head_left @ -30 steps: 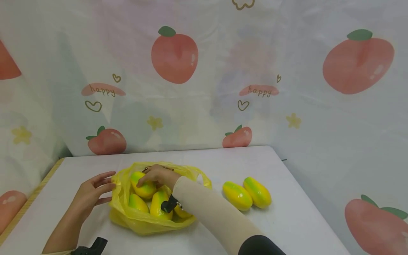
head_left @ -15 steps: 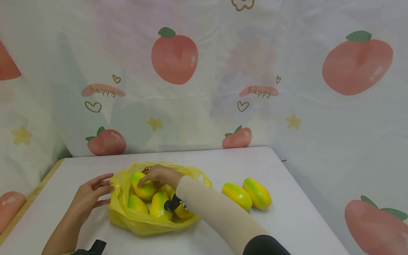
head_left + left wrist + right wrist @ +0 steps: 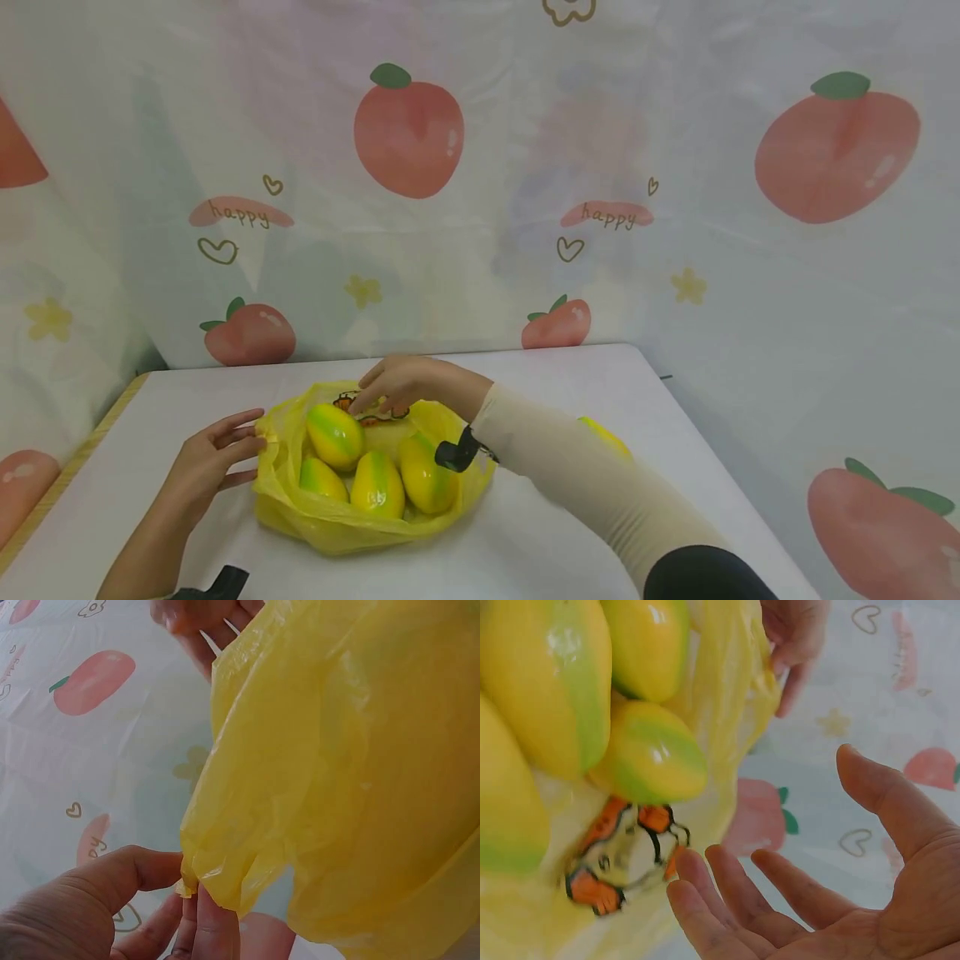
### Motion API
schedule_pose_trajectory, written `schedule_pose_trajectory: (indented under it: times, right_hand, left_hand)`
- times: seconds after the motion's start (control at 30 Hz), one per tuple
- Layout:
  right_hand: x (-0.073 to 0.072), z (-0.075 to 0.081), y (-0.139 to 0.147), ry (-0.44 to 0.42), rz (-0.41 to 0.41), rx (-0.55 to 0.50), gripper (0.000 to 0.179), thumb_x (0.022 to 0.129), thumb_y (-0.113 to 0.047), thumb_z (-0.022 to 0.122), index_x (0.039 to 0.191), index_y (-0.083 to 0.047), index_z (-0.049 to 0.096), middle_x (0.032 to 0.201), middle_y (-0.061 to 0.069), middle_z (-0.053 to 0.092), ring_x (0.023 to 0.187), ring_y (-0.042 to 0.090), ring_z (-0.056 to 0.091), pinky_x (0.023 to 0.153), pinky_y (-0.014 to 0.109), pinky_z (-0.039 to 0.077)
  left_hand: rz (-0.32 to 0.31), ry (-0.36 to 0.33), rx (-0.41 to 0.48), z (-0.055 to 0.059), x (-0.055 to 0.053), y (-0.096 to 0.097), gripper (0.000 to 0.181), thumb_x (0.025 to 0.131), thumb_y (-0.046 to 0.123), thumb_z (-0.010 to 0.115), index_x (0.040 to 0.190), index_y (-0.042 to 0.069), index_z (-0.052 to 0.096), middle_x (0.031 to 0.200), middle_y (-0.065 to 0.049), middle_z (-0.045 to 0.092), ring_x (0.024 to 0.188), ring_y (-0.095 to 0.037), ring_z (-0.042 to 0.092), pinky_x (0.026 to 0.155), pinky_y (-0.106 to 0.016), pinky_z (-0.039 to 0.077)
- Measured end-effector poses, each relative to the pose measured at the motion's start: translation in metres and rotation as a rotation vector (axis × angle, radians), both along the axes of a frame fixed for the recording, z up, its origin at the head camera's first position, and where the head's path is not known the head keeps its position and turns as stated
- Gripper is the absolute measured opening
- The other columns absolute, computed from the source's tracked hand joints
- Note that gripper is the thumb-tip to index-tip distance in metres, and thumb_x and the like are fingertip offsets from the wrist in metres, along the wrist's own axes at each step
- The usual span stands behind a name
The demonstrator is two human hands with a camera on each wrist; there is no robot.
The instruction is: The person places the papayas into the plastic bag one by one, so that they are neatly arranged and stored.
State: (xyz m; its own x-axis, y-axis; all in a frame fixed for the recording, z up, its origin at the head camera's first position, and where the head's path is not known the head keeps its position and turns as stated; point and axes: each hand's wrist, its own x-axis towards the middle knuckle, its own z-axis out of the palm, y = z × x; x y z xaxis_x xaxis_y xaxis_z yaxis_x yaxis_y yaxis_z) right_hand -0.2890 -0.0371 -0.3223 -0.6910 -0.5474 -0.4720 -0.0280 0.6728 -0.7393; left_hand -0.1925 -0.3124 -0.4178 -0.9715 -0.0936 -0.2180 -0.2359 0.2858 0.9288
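Observation:
A thin yellow plastic bag (image 3: 322, 533) lies with its mouth spread on the table, an orange-and-black print on its inner back wall. Several yellow-green mangoes (image 3: 335, 437) are inside it. My left hand (image 3: 213, 458) is at the bag's left side; in the left wrist view its thumb and fingers pinch a gathered bit of the rim. Over the back of the bag is my right hand (image 3: 412, 385), its fingers spread with nothing in them, as the right wrist view (image 3: 810, 900) confirms from the palm side. The fingertips are just behind the rear-left mango.
One more mango (image 3: 603, 435) on the table shows partly behind my right sleeve (image 3: 585, 475). The white table (image 3: 570, 367) meets a fruit-printed cloth backdrop (image 3: 480, 167) at the back, and a similar cloth hangs on each side.
My right hand has let go of the rear-left mango inside the bag and moved up and to the right. The right sleeve now covers most of the loose mangoes. My left hand barely moved.

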Motion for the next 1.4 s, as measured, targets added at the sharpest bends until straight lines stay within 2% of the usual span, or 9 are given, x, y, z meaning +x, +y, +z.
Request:
schedule_pose_trajectory:
  times: [0.17,0.27,0.33,0.43,0.57,0.77,0.97,1.23,1.4]
  right_hand:
    - [-0.002,0.024,0.043,0.058,-0.018,0.004,0.061,0.090,-0.027,0.073,0.144,-0.011,0.051,0.150,0.010,0.046,0.127,0.032,0.055,0.106,0.042,0.047]
    - [-0.004,0.036,0.074,0.074,-0.063,0.025,0.060,0.091,-0.026,0.072,0.145,-0.011,0.049,0.147,0.011,0.049,0.130,0.033,0.052,0.108,0.044,0.046]
    - [-0.006,0.041,0.097,0.101,-0.093,0.055,0.061,0.091,-0.027,0.071,0.145,-0.010,0.049,0.143,0.011,0.054,0.129,0.032,0.053,0.108,0.044,0.045]
    - [-0.006,0.046,0.134,0.121,-0.142,0.083,0.063,0.091,-0.029,0.071,0.145,-0.009,0.047,0.141,0.011,0.055,0.129,0.030,0.053,0.110,0.045,0.043]
    - [-0.004,0.046,0.183,0.138,-0.157,0.089,0.065,0.092,-0.028,0.069,0.147,-0.003,0.043,0.148,0.017,0.046,0.131,0.036,0.050,0.111,0.049,0.041]
    - [0.004,0.033,0.239,0.118,-0.221,0.104,0.069,0.093,-0.028,0.068,0.146,0.004,0.039,0.144,0.024,0.048,0.129,0.041,0.050,0.110,0.053,0.041]
    - [0.011,0.006,0.280,0.059,-0.299,0.134,0.072,0.091,-0.030,0.069,0.146,0.005,0.039,0.137,0.022,0.056,0.126,0.041,0.052,0.107,0.053,0.044]
    - [0.016,-0.033,0.309,0.034,-0.374,0.174,0.075,0.089,-0.031,0.072,0.146,0.005,0.039,0.143,0.027,0.046,0.126,0.045,0.048,0.105,0.055,0.045]
    - [0.021,-0.051,0.314,0.029,-0.405,0.191,0.073,0.088,-0.029,0.072,0.145,0.005,0.040,0.142,0.029,0.045,0.123,0.046,0.049,0.103,0.056,0.046]
  left_hand:
    - [-0.002,0.025,0.011,0.000,0.002,-0.002,0.072,0.094,0.035,0.068,0.152,0.009,0.034,0.110,0.010,0.059,0.089,0.005,0.059,0.080,-0.029,0.061]
    - [-0.007,0.035,0.030,0.001,0.004,-0.004,0.071,0.093,0.035,0.068,0.151,0.010,0.035,0.106,0.014,0.059,0.090,0.005,0.060,0.080,-0.029,0.060]
    - [-0.009,0.034,0.037,0.000,0.004,-0.005,0.071,0.093,0.035,0.068,0.151,0.009,0.035,0.106,0.015,0.058,0.090,0.005,0.059,0.080,-0.029,0.060]
    - [-0.007,0.019,0.032,0.000,0.004,-0.005,0.073,0.094,0.037,0.067,0.151,0.007,0.033,0.114,0.008,0.059,0.090,0.005,0.058,0.081,-0.029,0.060]
    - [0.006,-0.011,0.033,-0.001,0.003,-0.005,0.075,0.094,0.038,0.066,0.152,0.006,0.031,0.122,0.003,0.058,0.090,0.004,0.057,0.081,-0.030,0.060]
    - [0.039,-0.058,0.083,-0.002,0.004,-0.007,0.076,0.094,0.037,0.067,0.152,0.006,0.030,0.106,0.016,0.059,0.088,0.002,0.059,0.080,-0.029,0.060]
    - [0.042,-0.077,0.113,-0.005,0.006,-0.009,0.076,0.095,0.035,0.066,0.153,0.004,0.027,0.099,0.020,0.059,0.086,0.003,0.061,0.079,-0.028,0.060]
    - [0.033,-0.085,0.119,-0.009,0.007,-0.012,0.075,0.095,0.035,0.065,0.152,0.002,0.027,0.101,0.022,0.058,0.087,0.003,0.061,0.080,-0.028,0.060]
    - [0.030,-0.077,0.113,-0.010,0.006,-0.011,0.075,0.095,0.036,0.065,0.151,0.003,0.028,0.103,0.020,0.058,0.087,0.003,0.061,0.080,-0.028,0.060]
